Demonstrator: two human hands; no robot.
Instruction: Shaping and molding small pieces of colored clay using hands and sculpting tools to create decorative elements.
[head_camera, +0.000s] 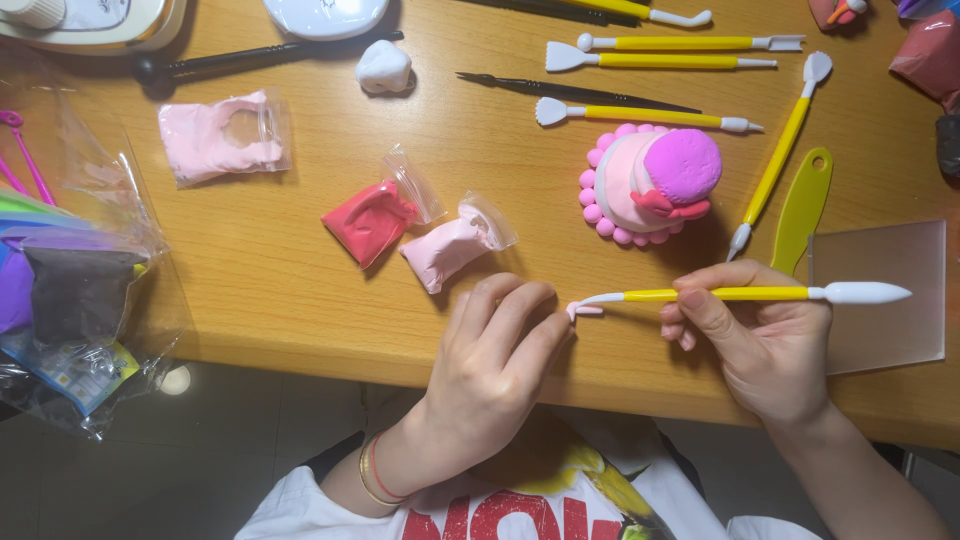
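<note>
The right hand (765, 345) grips a yellow modelling tool (735, 294) whose tip meets a tiny pink clay piece (586, 310), apparently pinched by the left hand's (490, 370) closed fingers at the surface (280, 280) edge, where pressing hard could squash or drop it.

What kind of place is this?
Probably a craft table for clay modelling, maybe at home. On the wooden table lie yellow modelling tools, small bags of pink and red clay and a pink clay cake.
</note>
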